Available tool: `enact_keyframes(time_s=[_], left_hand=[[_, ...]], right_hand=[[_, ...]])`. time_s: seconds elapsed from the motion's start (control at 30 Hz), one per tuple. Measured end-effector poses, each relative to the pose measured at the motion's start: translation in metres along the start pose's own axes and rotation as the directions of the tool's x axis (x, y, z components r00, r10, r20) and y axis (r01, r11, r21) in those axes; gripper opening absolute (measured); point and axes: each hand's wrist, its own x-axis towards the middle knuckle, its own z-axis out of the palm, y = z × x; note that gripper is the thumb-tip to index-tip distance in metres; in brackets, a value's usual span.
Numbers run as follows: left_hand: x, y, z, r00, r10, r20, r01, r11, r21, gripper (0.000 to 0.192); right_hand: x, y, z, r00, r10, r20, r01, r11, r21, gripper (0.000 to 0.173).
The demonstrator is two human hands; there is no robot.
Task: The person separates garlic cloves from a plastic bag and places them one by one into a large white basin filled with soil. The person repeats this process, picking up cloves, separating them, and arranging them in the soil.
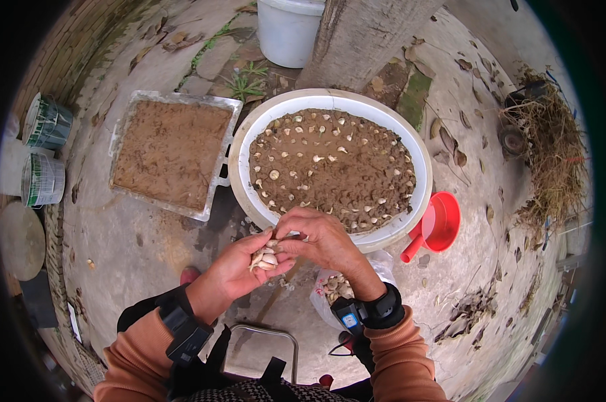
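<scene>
My left hand point(232, 266) is cupped palm up and holds several garlic cloves point(266, 260). Over its fingertips my right hand point(323, 238) bends down, thumb and fingers close together at the cloves. Whether a clove sits between those fingertips is hard to make out. Both hands hover at the near rim of an oval white tub point(426, 166) filled with damp brown soil point(333, 176). Garlic cloves stand in the soil in rows, mostly around the outer part. A plastic bag point(383, 266) of more garlic cloves point(337, 288) lies below my right wrist, partly hidden by it.
Left of the tub lies a shallow rectangular tray point(235, 108) of smoothed soil point(175, 148). A red plastic dipper point(446, 221) rests at the right. Behind stand a tree trunk point(368, 40) and a white bucket point(290, 35). A metal-framed stool point(294, 346) is near my legs.
</scene>
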Motion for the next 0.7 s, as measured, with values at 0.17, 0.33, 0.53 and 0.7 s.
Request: enact_keyframes(time_s=[0.17,0.33,0.53,0.7], left_hand=[[-0.002,0.001,0.0,1.0,-0.028,-0.002,0.029,0.999,0.04,0.032],[-0.001,0.002,0.005,0.998,-0.062,0.016,0.062,0.998,-0.012,0.036],[-0.007,0.003,0.006,0.996,-0.087,0.01,0.087,0.996,-0.031,0.039],[-0.009,-0.001,0.005,0.994,-0.104,-0.014,0.104,0.994,-0.022,0.038]], right_hand=[[-0.001,0.003,0.004,0.997,-0.042,-0.058,0.042,0.999,-0.005,0.013],[-0.009,0.028,-0.003,0.979,0.171,-0.113,-0.125,0.936,0.33,0.009],[0.005,0.132,-0.074,0.551,0.594,-0.586,-0.267,0.791,0.55,0.01],[0.014,0.199,-0.099,0.559,0.532,-0.637,-0.426,0.842,0.329,0.009]])
